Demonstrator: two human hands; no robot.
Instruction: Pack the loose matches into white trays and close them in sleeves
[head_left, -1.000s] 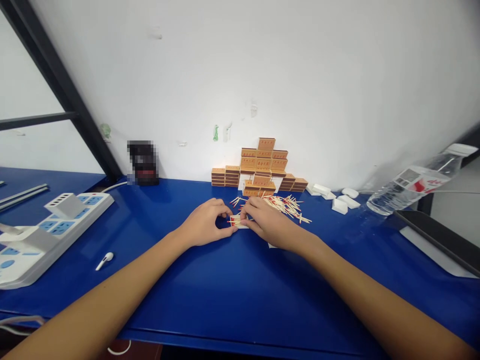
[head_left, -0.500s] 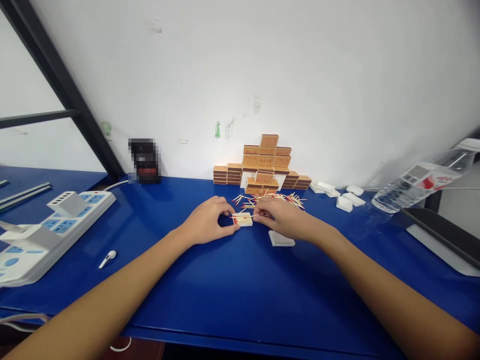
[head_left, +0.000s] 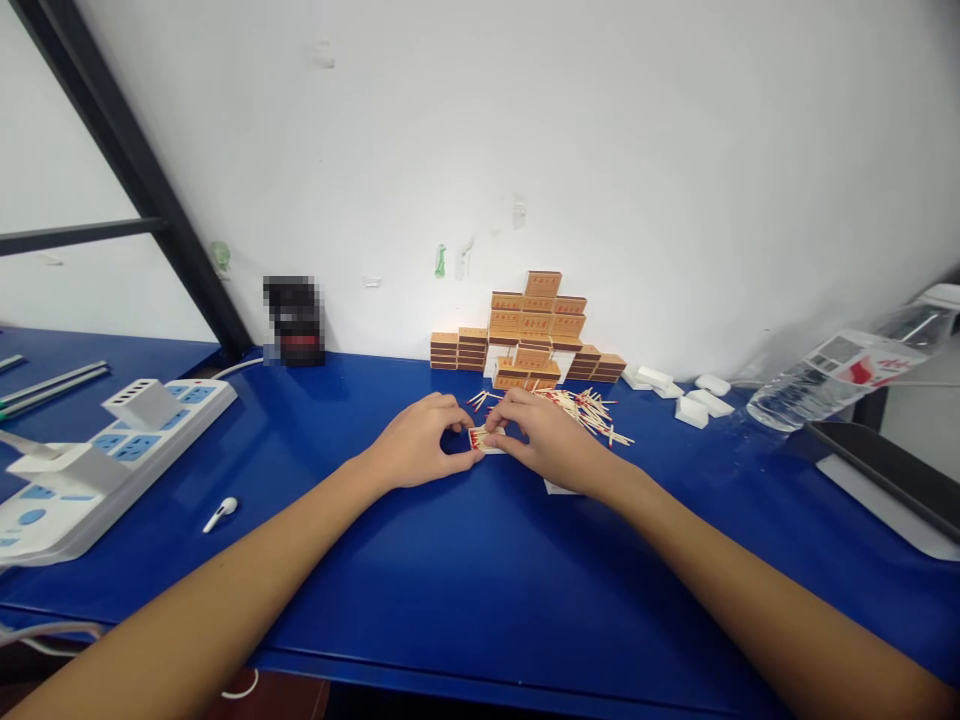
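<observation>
Tray (head_left: 494, 450), small, white, open-topped, on the blue table (head_left: 450, 570) at centre; contents, matches (head_left: 478, 440), red heads toward the left end, the rest covered by fingers. Left hand (head_left: 421, 442): I have thumb and finger closed on the tray's left end. Right hand (head_left: 546, 438): fingertips drawn together over the tray's right part; I cannot tell whether a match is pinched between them. Loose matches (head_left: 591, 408): heap just beyond the right hand, a few strays on its left. Matchboxes (head_left: 536, 325): orange-brown, stacked in tiers by the far wall (head_left: 420, 150); their insides are out of my sight. Room: blue surface runs between the forearms to the near edge, and leftward to an earbud (head_left: 221, 513) and a power strip (head_left: 49, 538). White pieces (head_left: 691, 412): small group, right of the stack. Bottle (head_left: 855, 362): clear, labelled, far right; contents hard to make out. Black slab (head_left: 885, 480): right, cut off by the frame. White object (head_left: 560, 489): mostly hidden under the right wrist. Dark item (head_left: 300, 335): far left, pixelated, unidentifiable to me
</observation>
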